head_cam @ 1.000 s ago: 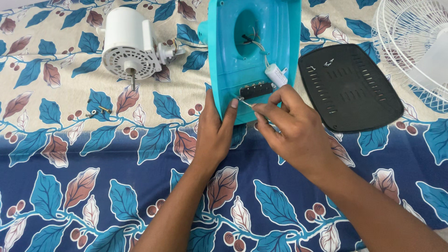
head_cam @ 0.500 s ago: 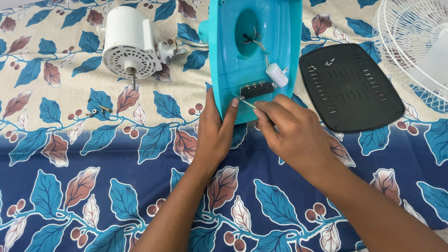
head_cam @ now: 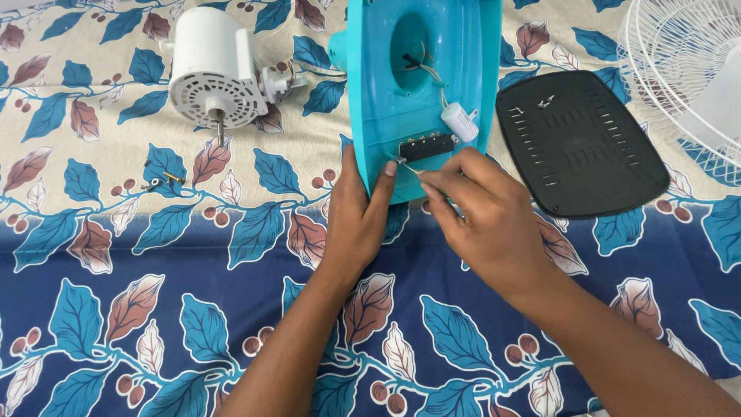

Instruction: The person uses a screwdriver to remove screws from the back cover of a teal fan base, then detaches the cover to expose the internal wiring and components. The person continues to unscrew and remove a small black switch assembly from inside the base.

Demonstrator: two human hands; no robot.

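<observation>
right hand [head_cam: 488, 220] fingers lifted slightly off the thin screwdriver [head_cam: 411, 170], regripped, turquoise fan base [head_cam: 421, 93] nudged a little upward

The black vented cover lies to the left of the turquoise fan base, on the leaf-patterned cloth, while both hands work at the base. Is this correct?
Not quite. In the head view the black vented cover lies to the right of the turquoise fan base, not the left; the white motor is on the left. The rest holds: it rests on the leaf-patterned cloth, and the left hand and right hand work at the base.

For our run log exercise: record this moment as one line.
left hand: steadies turquoise fan base | right hand: holds thin screwdriver
</observation>
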